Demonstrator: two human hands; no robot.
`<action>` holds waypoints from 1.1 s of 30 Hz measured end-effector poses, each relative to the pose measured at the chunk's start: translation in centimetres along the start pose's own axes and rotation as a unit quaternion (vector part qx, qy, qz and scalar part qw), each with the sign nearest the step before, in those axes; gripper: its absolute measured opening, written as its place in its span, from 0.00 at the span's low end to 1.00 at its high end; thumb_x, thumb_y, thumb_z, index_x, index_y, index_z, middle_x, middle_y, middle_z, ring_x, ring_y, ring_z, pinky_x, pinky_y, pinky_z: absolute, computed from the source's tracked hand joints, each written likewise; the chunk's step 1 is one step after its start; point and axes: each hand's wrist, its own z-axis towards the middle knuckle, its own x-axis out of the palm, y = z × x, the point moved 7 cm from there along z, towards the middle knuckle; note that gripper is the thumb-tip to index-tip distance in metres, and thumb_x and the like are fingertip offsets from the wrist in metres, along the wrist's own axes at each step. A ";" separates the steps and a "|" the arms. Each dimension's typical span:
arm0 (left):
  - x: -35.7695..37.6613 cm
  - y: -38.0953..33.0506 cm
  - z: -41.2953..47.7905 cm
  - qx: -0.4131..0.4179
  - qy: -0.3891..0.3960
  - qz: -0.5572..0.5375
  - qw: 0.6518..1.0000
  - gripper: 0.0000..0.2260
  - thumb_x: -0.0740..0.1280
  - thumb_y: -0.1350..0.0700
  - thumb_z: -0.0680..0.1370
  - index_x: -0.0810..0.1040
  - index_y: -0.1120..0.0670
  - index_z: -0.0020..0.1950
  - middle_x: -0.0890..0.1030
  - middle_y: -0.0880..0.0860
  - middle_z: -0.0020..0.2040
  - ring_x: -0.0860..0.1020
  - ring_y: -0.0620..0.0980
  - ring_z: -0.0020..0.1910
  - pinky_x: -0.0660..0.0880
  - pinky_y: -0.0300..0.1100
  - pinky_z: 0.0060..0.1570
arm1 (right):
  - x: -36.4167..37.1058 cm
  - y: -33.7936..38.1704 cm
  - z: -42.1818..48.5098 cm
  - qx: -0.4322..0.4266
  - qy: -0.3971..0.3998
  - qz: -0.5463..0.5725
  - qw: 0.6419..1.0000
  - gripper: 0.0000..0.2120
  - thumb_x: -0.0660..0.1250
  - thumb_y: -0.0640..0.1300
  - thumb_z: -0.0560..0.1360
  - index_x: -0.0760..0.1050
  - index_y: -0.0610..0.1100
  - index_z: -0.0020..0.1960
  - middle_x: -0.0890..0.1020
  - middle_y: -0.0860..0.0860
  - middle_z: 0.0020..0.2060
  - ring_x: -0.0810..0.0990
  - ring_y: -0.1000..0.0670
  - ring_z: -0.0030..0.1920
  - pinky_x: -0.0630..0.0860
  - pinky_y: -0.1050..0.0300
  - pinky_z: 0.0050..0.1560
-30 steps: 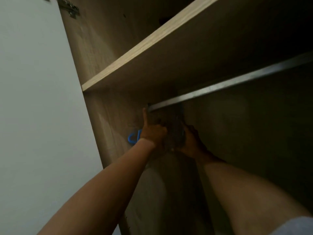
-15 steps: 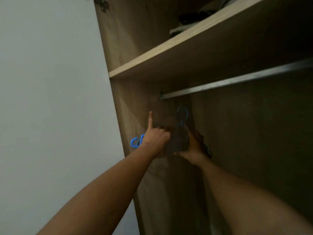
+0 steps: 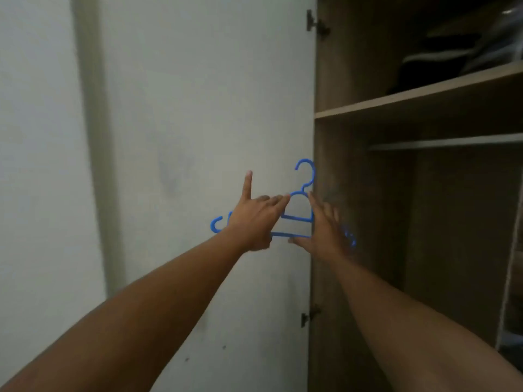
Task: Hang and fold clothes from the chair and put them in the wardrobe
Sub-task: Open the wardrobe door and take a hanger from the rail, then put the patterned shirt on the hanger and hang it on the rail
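Both arms reach up from the lower edge of the frame and meet a little right of centre, where 2 hands hold a blue plastic hanger in the air, its hook upright and curling to the left. The left hand grips the hanger's left half, its index finger pointing straight up while the other fingers lie along the sloping shoulder and the thumb pinches the lower bar from beneath. The right hand is blurred; its fingers are spread rather than curled, laid flat against the hanger's right half, with the thumb touching the lower bar – a light hold, not a fist. The hanger's 2 curled blue ends show past the hands: 1 to the left of the left wrist, the other a smear at the right. The hanger sits in front of the pale open door of the wardrobe, just at the left edge of the cabinet and outside it. In the right of the frame the wooden interior is dark – a shelf in the upper right carries folded dark and striped clothes, and beneath it a metal rail runs across, bare where visible. 2 hinges sit on the door's edge, at top and bottom.
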 end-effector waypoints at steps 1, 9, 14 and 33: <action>-0.4 1.9 -2.2 -0.014 0.006 0.005 1.000 0.45 0.71 0.48 0.70 0.48 0.54 0.80 0.70 0.49 0.73 0.74 0.51 0.68 0.29 0.73 0.65 | 0.5 2.6 -0.4 -0.025 0.002 -0.004 1.000 0.57 0.81 0.59 0.62 0.49 0.55 0.80 0.67 0.49 0.67 0.65 0.46 0.67 0.70 0.49 0.64; -2.3 19.2 -22.0 -0.177 0.035 0.038 0.983 0.44 0.71 0.47 0.72 0.48 0.52 0.80 0.67 0.47 0.75 0.72 0.49 0.69 0.31 0.71 0.68 | 6.9 27.4 -3.3 -0.213 0.024 0.001 0.977 0.57 0.76 0.67 0.62 0.48 0.55 0.80 0.70 0.50 0.63 0.68 0.47 0.61 0.68 0.50 0.62; -2.0 27.2 -35.1 -0.242 0.088 0.083 0.963 0.45 0.71 0.45 0.73 0.46 0.52 0.81 0.66 0.47 0.76 0.71 0.48 0.70 0.33 0.72 0.68 | 13.2 41.4 -8.0 -0.284 0.058 0.063 0.955 0.56 0.77 0.65 0.62 0.49 0.55 0.79 0.71 0.51 0.63 0.69 0.47 0.61 0.68 0.49 0.62; 8.5 46.1 -71.9 -0.374 0.243 0.078 0.892 0.47 0.71 0.39 0.72 0.46 0.50 0.81 0.64 0.47 0.77 0.68 0.47 0.73 0.32 0.74 0.67 | 37.2 74.8 -27.1 -0.383 0.183 0.161 0.891 0.53 0.75 0.63 0.66 0.46 0.56 0.80 0.69 0.50 0.66 0.67 0.46 0.65 0.66 0.44 0.65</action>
